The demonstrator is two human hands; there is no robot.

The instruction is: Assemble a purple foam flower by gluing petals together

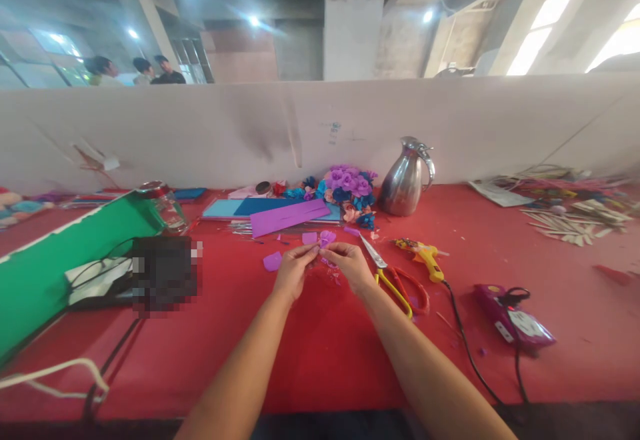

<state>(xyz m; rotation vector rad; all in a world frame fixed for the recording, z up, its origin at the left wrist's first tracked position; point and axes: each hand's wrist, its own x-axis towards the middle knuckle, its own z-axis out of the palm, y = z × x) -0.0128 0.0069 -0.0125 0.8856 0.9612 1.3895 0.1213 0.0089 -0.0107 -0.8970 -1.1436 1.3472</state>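
Observation:
Both hands meet over the middle of the red table (320, 347). My left hand (296, 268) pinches the base of a small purple paper flower (327, 238) from the left. My right hand (349, 263) closes on the same base from the right, fingertips nearly touching the left ones. A loose purple petal (273, 262) lies left of my left hand, with another purple piece (309, 237) just behind it. Purple scraps lie under the fingers. Scissors (395, 280) with yellow and red handles rest open beside my right hand. Purple paper strips (290, 217) lie behind the hands.
Right of the scissors are a yellow glue gun (429, 261) and a purple power socket (515, 320) with cables. A steel jug (404, 180) stands behind, beside a paper flower bunch (350, 183). At left are a glass jar (167, 210) and a green board (85, 253).

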